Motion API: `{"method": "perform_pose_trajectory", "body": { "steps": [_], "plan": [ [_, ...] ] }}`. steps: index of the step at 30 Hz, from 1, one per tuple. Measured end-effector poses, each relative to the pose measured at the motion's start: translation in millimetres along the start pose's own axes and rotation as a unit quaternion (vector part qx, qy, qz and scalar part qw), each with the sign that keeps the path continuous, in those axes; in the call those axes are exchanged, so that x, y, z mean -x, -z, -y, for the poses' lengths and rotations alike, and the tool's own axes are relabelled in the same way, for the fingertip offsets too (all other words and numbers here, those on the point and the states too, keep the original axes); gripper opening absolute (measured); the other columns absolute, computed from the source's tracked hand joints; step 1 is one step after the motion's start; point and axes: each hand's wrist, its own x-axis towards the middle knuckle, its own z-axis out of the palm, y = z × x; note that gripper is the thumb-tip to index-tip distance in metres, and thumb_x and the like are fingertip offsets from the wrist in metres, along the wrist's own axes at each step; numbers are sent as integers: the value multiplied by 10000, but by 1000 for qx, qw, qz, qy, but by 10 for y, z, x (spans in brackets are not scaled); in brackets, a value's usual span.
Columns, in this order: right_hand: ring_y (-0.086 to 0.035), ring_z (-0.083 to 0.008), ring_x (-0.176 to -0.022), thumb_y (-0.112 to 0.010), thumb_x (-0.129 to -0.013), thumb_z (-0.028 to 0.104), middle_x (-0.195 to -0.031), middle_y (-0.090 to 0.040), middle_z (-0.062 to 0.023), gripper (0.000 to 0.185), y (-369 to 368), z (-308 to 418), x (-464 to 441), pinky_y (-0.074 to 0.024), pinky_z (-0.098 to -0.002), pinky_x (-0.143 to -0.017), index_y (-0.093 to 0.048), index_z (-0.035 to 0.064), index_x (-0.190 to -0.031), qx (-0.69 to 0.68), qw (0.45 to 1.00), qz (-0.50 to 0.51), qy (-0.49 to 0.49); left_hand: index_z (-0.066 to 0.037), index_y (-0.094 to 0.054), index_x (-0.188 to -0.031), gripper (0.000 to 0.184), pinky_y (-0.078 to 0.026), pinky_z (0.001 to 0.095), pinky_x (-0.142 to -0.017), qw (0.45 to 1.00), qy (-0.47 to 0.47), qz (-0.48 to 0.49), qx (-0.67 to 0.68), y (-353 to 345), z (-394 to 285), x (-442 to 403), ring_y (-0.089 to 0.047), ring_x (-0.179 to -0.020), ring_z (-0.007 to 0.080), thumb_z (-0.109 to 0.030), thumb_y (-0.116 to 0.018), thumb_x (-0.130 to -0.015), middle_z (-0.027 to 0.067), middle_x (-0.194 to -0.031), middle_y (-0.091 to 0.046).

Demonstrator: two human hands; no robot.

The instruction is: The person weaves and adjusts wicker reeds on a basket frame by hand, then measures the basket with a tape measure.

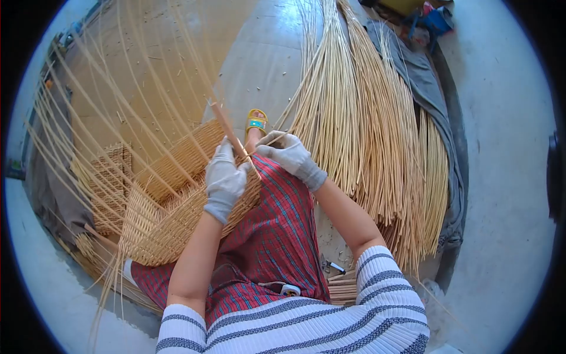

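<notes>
A half-woven wicker basket point(177, 221) with long upright canes rests tilted across my lap on a red checked cloth point(271, 236). A thick wooden stick point(228, 127) stands at its right corner. My left hand point(225, 177), in a pale glove, is closed on the basket's rim beside the stick. My right hand point(289, 154), gloved too, pinches a thin cane point(272, 140) close to the foot of the stick. The fingertips of both hands are near each other at that corner.
A large fan of loose canes point(365, 135) lies at the right on a grey cloth point(433, 100). Another woven piece point(109, 189) is at the left. A foot in a yellow sandal point(257, 121) shows ahead. Short sticks point(343, 290) and a small dark tool point(336, 267) lie near my right elbow.
</notes>
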Motion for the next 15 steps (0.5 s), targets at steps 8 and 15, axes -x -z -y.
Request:
{"method": "perform_pose_trajectory", "body": {
  "steps": [8, 15],
  "plan": [
    [-674, -117, -858, -778, -867, 144, -924, -753, -58, 193, 217, -102, -80, -544, -285, -842, -749, -2, -991, -5, 997, 70, -25, -33, -558, -1238, 434, -502, 347, -949, 975, 85, 35, 201, -41, 4, -24, -651, -1071, 208, 30, -714, -838, 98, -1081, -682],
    [-595, -95, -805, -839, -804, 178, -922, -661, -22, 388, -7, -897, -1044, -472, -238, -685, -665, 20, -1112, -1, 967, 239, -90, -27, -496, -1291, 442, -460, 327, -995, 974, 53, 35, 219, -50, -37, 15, -589, -1106, 190, 83, -619, -881, 98, -1171, -614]
  ]
}}
